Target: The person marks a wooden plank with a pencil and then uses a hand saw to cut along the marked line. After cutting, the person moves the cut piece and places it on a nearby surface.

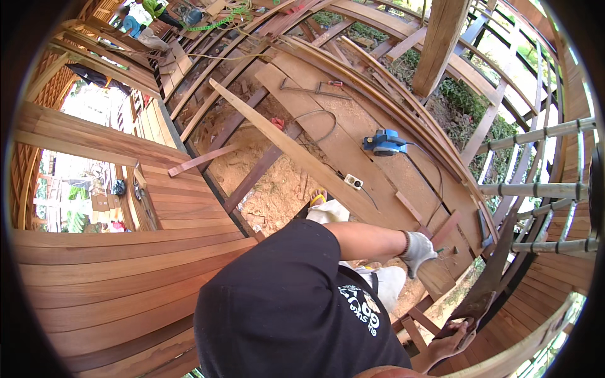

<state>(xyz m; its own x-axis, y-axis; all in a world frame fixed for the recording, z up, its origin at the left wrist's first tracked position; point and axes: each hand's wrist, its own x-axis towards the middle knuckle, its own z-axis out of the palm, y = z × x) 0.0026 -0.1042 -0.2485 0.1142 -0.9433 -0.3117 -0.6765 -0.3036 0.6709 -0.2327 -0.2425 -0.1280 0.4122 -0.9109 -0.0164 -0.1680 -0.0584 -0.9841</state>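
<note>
My left hand [418, 251], in a pale grey work glove, reaches across to the right and rests by the near end of a long wooden plank [283, 142]. Its thumb and fingers look spread on the wood, with nothing visible in them. Bare and low on the right, my right hand [455, 337] is wrapped round the handle of a handsaw [488, 286]. The saw's broad dark blade points up and away, to the right of the gloved hand. Wide boards [372, 167] lie beneath the plank, and small wood offcuts [411, 206] are scattered near my glove.
A blue electric planer [384, 143] with its cord and a white socket [353, 181] lie on the boards. Beyond is a metal bow-shaped frame [315, 90]. A wooden post [440, 47] and a bamboo ladder [535, 190] stand right. Open joists [261, 173] cross sawdust-covered ground. Another person [157, 11] is far left.
</note>
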